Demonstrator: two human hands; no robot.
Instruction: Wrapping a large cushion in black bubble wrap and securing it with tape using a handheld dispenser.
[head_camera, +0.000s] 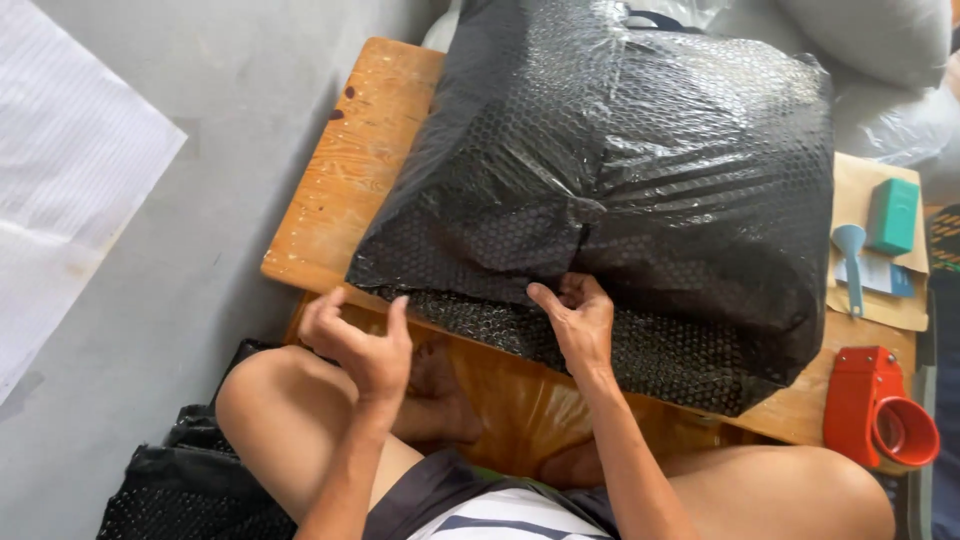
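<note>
Pinching black bubble-wrapped bundle (620, 190), right hand (578, 322); contents hidden.

One wrapped bundle (610, 190), one tape dispenser (878, 408), two hands (365, 345).

A big parcel (620, 180) in black bubble wrap lies on a low wooden table (340, 170). The right hand (575, 320) pinches the wrap's near edge between thumb and fingers. The left hand (360, 340) hovers just left of that edge, fingers curled, holding nothing. A red tape dispenser (875, 405) sits well right of the right fingers.
</note>
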